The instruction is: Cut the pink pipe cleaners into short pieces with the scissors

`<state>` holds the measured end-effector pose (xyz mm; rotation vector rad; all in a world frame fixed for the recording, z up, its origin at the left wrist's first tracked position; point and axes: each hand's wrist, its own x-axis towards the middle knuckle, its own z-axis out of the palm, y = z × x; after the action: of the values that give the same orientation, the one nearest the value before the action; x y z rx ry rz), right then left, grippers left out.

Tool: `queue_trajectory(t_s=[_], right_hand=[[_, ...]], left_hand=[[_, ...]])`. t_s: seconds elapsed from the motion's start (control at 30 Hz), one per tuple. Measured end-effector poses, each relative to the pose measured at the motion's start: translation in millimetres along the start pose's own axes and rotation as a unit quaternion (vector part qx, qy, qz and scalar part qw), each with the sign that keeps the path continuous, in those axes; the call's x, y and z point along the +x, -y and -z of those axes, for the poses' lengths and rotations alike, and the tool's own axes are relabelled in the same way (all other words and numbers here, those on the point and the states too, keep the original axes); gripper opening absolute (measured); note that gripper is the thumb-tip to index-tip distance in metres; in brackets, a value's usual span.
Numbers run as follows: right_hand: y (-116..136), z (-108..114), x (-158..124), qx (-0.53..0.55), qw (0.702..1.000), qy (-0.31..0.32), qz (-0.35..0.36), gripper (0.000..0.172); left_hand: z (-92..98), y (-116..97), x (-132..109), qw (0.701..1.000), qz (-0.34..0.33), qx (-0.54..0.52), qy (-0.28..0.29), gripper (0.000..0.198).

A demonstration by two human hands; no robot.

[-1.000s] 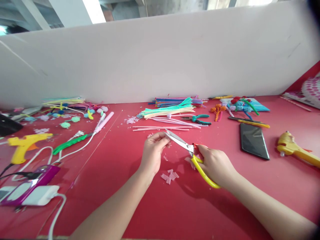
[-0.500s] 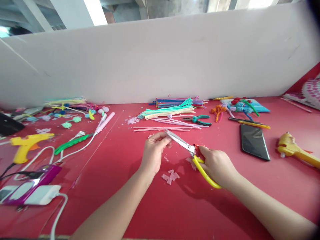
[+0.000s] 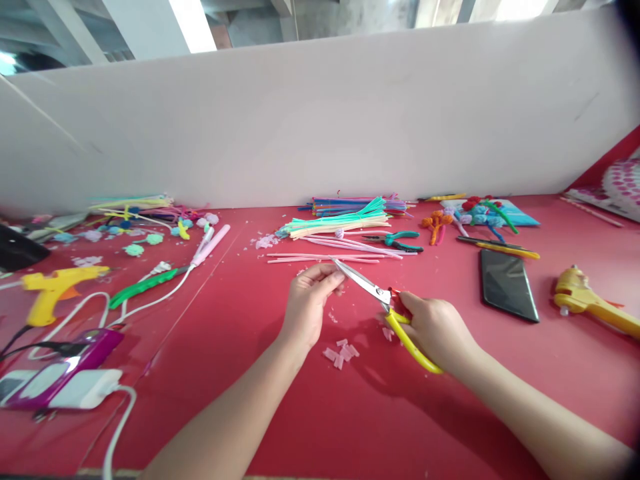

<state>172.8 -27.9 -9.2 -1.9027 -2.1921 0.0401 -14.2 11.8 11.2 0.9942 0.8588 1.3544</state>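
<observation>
My right hand (image 3: 437,333) is wrapped round the handles of a pair of scissors (image 3: 367,285) with yellow and red grips. The blades point up and left, their tips at the fingers of my left hand (image 3: 310,300). Those left fingers are pinched together, and whatever they hold is too small to make out. Below them on the red table lies a little pile of pink cut pieces (image 3: 341,353). More pink bits (image 3: 388,333) lie partly hidden beside the scissors' handles. Pink pipe cleaners (image 3: 325,257) are laid out just beyond my left hand.
Bundled pipe cleaners (image 3: 345,223) and teal-handled pliers (image 3: 397,238) lie at the back. To the right are a black phone (image 3: 509,285) and a yellow glue gun (image 3: 580,293). At left sit another yellow glue gun (image 3: 55,287), a green cutter (image 3: 145,288) and a corded purple power strip (image 3: 95,343).
Both hands stay almost in place. The scissors' yellow handle has moved slightly up, and the pink bits beside it show a little more.
</observation>
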Motion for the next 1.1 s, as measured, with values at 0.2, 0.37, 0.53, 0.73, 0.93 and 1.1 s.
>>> queue_trajectory(t_s=[0.2, 0.37, 0.53, 0.73, 0.93, 1.1], right_hand=[[4, 11, 5, 0.026, 0.999, 0.007, -0.045, 0.031], [6, 13, 7, 0.140, 0.988, 0.011, -0.058, 0.031], [14, 18, 4, 0.386, 0.919, 0.051, -0.065, 0.021], [14, 21, 0, 0.437, 0.895, 0.069, -0.061, 0.016], [14, 15, 1, 0.379, 0.922, 0.072, -0.048, 0.015], [9, 17, 3, 0.214, 0.976, 0.008, -0.036, 0.021]], left_hand=[[-1.9, 4, -1, 0.999, 0.039, 0.010, -0.003, 0.014], [-4.0, 9, -3, 0.994, 0.064, 0.077, 0.053, 0.014], [-14.2, 9, -12, 0.964, 0.071, 0.175, 0.188, 0.014], [-16.8, 11, -16, 0.939, 0.052, 0.235, 0.246, 0.015], [-16.3, 12, -17, 0.926, 0.025, 0.298, 0.229, 0.012], [-13.0, 11, -12, 0.955, 0.043, 0.256, 0.142, 0.014]])
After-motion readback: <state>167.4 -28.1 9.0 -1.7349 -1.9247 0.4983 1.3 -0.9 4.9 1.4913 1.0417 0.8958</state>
